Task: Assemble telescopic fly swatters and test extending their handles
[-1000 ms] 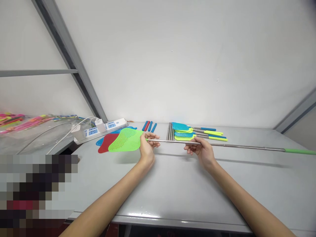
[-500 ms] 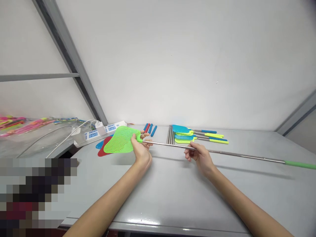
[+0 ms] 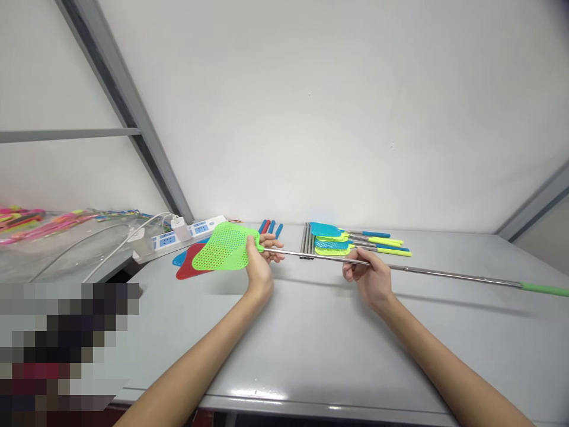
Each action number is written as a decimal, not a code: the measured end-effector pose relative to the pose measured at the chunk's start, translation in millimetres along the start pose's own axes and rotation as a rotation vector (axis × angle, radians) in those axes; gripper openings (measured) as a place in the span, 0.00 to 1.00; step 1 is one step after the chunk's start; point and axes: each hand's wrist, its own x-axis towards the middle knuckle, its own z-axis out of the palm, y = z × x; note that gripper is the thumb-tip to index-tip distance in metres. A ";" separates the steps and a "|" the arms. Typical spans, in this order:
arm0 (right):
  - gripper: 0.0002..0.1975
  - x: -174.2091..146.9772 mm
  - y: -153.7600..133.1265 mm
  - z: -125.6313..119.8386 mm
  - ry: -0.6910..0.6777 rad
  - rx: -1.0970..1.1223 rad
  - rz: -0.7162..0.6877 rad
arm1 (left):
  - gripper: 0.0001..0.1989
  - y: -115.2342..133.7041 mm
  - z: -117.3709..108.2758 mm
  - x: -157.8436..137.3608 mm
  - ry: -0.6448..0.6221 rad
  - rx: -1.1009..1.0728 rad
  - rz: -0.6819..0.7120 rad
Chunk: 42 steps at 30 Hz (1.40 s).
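A green fly swatter (image 3: 226, 249) with a perforated head and an extended metal rod is held level above the table. My left hand (image 3: 261, 264) grips it where the head joins the rod, thumb on top, other fingers partly spread behind. Around the middle of the rod, my right hand (image 3: 368, 276) is closed. The swatter's green handle (image 3: 544, 289) reaches the right edge of the view. Below and behind the green head lie a red swatter head (image 3: 191, 267) and a blue swatter head (image 3: 179, 258), partly covered.
Blue and yellow swatters (image 3: 329, 230) lie stacked at the back, beside several metal rods (image 3: 306, 242). Several blue and red handles (image 3: 272, 228) lie left of them. A white power strip (image 3: 166, 240) with cables stands at the left, near plastic-bagged colourful items (image 3: 57, 225).
Both hands have moved slightly right with the green swatter, and its head has shifted right. The fingers of my left hand look more spread.
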 end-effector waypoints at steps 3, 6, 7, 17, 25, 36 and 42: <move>0.15 0.8 0.2 1.0 0.024 0.025 0.063 | 0.20 -1.5 0.3 -2.3 -0.015 0.002 -0.036; 0.17 1.5 0.1 1.2 0.016 0.031 0.093 | 0.21 -4.3 0.8 -3.7 -0.003 -0.010 -0.076; 0.17 1.7 0.1 1.0 0.009 0.034 0.098 | 0.21 -5.3 0.9 -3.8 0.007 -0.014 -0.084; 0.17 2.0 2.2 1.8 0.034 0.050 0.136 | 0.20 -7.0 2.2 -5.7 0.057 -0.030 -0.130; 0.18 3.6 5.4 -1.2 -0.019 0.005 0.155 | 0.19 -10.7 -2.0 -4.4 0.085 -0.057 -0.142; 0.22 4.1 3.2 -1.4 -0.081 -0.049 0.189 | 0.17 -14.1 -1.8 -3.9 0.108 -0.094 -0.095; 0.23 4.4 3.1 -2.1 -0.064 -0.071 0.203 | 0.15 -14.5 -0.7 -4.0 0.121 -0.055 -0.117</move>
